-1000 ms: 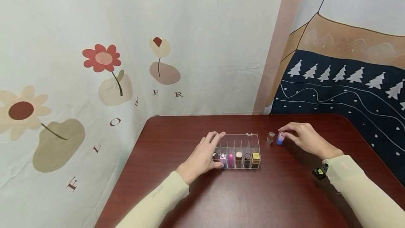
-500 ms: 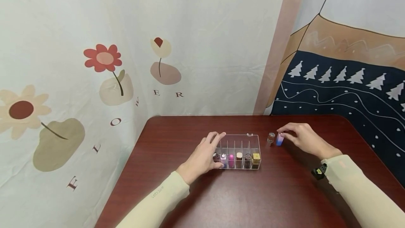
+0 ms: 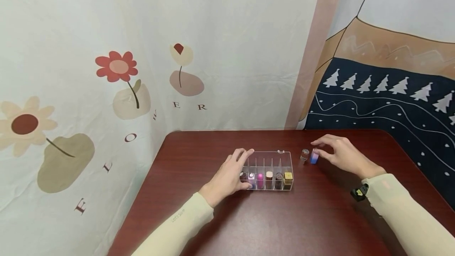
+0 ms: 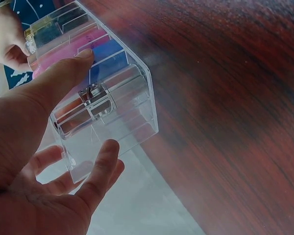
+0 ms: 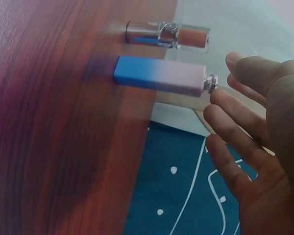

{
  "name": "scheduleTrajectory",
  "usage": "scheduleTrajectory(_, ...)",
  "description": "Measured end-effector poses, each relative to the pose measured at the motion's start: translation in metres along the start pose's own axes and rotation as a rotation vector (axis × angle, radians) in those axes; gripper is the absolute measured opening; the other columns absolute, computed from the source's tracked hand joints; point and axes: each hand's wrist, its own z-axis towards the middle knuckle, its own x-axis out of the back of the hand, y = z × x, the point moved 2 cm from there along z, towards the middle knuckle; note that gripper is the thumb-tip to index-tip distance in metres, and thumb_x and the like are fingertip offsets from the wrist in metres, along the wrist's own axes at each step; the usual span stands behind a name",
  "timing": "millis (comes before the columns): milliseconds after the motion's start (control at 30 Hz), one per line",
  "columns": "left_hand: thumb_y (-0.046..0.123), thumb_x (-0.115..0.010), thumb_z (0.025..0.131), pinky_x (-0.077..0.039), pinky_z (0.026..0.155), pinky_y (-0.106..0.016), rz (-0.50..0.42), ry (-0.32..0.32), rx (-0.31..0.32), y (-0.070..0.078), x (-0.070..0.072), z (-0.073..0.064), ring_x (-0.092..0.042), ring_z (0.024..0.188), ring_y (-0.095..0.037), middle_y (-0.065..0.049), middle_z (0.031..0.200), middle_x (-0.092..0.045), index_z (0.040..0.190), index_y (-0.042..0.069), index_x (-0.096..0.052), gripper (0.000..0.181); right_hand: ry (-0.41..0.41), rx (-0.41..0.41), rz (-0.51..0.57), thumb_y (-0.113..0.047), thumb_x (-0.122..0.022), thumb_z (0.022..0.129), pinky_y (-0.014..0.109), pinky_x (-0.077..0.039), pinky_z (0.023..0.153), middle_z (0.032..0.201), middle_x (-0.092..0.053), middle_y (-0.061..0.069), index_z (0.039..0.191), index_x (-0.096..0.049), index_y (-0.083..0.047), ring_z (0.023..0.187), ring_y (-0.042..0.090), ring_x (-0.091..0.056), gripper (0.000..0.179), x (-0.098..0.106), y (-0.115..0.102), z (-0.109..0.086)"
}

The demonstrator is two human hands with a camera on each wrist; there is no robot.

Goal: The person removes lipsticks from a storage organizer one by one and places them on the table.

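Observation:
My left hand (image 3: 226, 177) grips the left end of a clear plastic lipstick organizer (image 3: 270, 159), thumb against the front and fingers reaching round behind. Its front compartments hold several lipsticks, among them a pink one (image 3: 260, 181) and a gold-capped one (image 3: 287, 179); those in the back row show none. To the organizer's right, a blue-to-pink lipstick tube (image 5: 159, 73) with a silver knob on top stands upright on the table. My right hand (image 3: 343, 155) is beside that tube's top, thumb and fingers spread apart, with nothing between them.
A clear lipstick tube (image 3: 304, 155) with an orange-brown section stands just left of the blue-pink one. Both are on the dark red wooden table (image 3: 270, 224). Behind the table hang a flower-print curtain (image 3: 241, 50) and a dark tree-print cloth (image 3: 376, 98).
My right fingers have come off the top of the blue-pink lipstick tube and spread apart; the tube stays standing. My left hand keeps its hold on the organizer.

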Motion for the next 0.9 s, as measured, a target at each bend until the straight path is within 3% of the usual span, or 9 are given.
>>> scheduleTrajectory(467, 0.034, -0.110, 0.081, -0.067, 0.111, -0.053, 0.005, 0.011, -0.011, 0.000, 0.001, 0.000, -0.069, 0.130, -0.043, -0.021, 0.169, -0.053, 0.177, 0.017, -0.043, 0.119, 0.013, 0.031, -0.057, -0.015, -0.092, 0.101, 0.068, -0.066, 0.110, 0.139, -0.081, 0.013, 0.140, -0.082, -0.012, 0.129, 0.038, -0.077, 0.040, 0.005, -0.026, -0.002)
scheduleTrajectory(900, 0.034, -0.111, 0.080, -0.068, 0.110, -0.054, 0.019, 0.013, -0.010, 0.003, 0.000, 0.000, -0.070, 0.126, -0.045, -0.022, 0.168, -0.054, 0.176, 0.015, -0.044, 0.119, 0.038, 0.087, -0.075, -0.020, -0.096, 0.098, 0.060, -0.070, 0.104, 0.136, -0.083, 0.007, 0.136, -0.084, -0.014, 0.122, 0.030, -0.078, 0.040, 0.002, -0.043, -0.006)
